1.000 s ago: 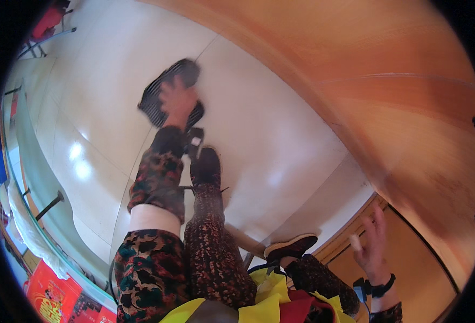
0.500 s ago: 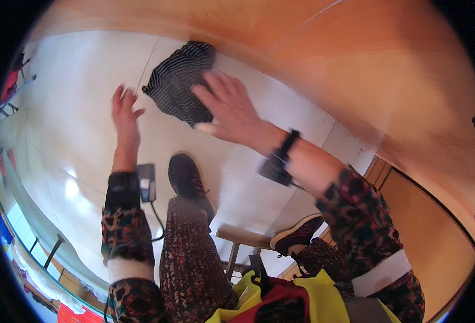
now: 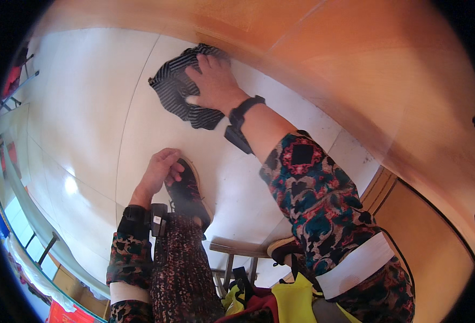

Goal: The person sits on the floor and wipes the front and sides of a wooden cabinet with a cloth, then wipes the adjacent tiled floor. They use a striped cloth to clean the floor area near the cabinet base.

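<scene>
A black-and-grey striped cloth [image 3: 175, 89] lies crumpled on the pale floor, close to the foot of the orange-brown wooden surface. On top of it rests my right hand [image 3: 214, 86], fingers spread and thumb apart, pressing the fabric rather than wrapped round it. My left hand [image 3: 163, 168] hangs over the toe of my dark shoe [image 3: 186, 188]. Its fingers are curled in together, and nothing shows in them. Black straps with small boxes sit on both wrists.
A wooden stool [image 3: 237, 248] stands between my legs. The orange-brown panel [image 3: 356, 64] borders the floor at the far and right side. At the left rim are a glass-edged table [image 3: 38, 258] and metal legs [image 3: 19, 83]. A red item [image 3: 68, 314] lies at lower left.
My right hand has come down onto the cloth, which is now more bunched and shifted slightly right. My left hand has drawn back toward me and curled its fingers.
</scene>
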Motion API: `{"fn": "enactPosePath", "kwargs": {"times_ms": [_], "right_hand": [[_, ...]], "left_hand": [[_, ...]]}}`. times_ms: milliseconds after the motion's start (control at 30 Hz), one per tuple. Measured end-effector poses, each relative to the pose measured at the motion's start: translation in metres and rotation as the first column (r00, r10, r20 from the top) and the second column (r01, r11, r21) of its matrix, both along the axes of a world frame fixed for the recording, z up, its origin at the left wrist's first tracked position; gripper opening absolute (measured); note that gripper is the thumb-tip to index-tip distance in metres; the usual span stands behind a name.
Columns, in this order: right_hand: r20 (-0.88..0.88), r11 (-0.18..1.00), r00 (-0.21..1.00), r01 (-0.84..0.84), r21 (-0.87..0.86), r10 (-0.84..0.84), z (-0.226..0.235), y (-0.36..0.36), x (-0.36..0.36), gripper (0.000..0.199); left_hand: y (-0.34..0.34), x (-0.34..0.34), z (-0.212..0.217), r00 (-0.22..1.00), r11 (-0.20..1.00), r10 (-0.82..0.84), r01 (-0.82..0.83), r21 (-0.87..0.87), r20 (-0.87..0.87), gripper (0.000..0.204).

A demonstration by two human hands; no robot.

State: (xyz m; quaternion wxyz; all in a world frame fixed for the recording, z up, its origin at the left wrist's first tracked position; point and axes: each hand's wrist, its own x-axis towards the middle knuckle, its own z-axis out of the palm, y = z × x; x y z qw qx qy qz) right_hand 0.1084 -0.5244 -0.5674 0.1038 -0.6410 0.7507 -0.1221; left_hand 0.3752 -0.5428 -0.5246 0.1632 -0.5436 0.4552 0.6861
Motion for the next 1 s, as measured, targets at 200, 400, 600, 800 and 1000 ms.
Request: {"fn": "enactPosePath", "kwargs": {"times_ms": [200, 400, 600, 800, 1000], "right_hand": [[0.091, 0.995, 0.992, 0.085, 0.047, -0.089, 0.004, 0.102, -0.038, 0.063], [0.047, 0.903, 0.917, 0.38, 0.199, -0.396, 0.027, 0.232, -0.062, 0.056], [0.175, 0.73, 0.723, 0.683, -0.03, -0.669, 0.035, 0.252, -0.072, 0.035], [0.155, 0.953, 0.94, 0.304, 0.021, -0.303, 0.029, 0.142, -0.01, 0.071], [0.067, 0.964, 0.962, 0.264, 0.039, -0.266, 0.01, 0.137, -0.037, 0.073]], "left_hand": [[-0.001, 0.008, -0.004, 0.998, 0.995, -0.068, 0.069, -0.07, 0.014, 0.033], [0.001, 0.009, -0.01, 0.991, 0.981, -0.13, 0.127, -0.148, -0.009, 0.034], [0.005, 0.0, -0.001, 0.994, 0.99, -0.103, 0.098, -0.097, -0.046, 0.034], [0.013, -0.005, 0.011, 0.988, 0.986, -0.097, 0.112, 0.124, -0.119, 0.033], [0.008, 0.003, 0.003, 0.991, 0.986, -0.114, 0.122, 0.11, -0.075, 0.034]]}}
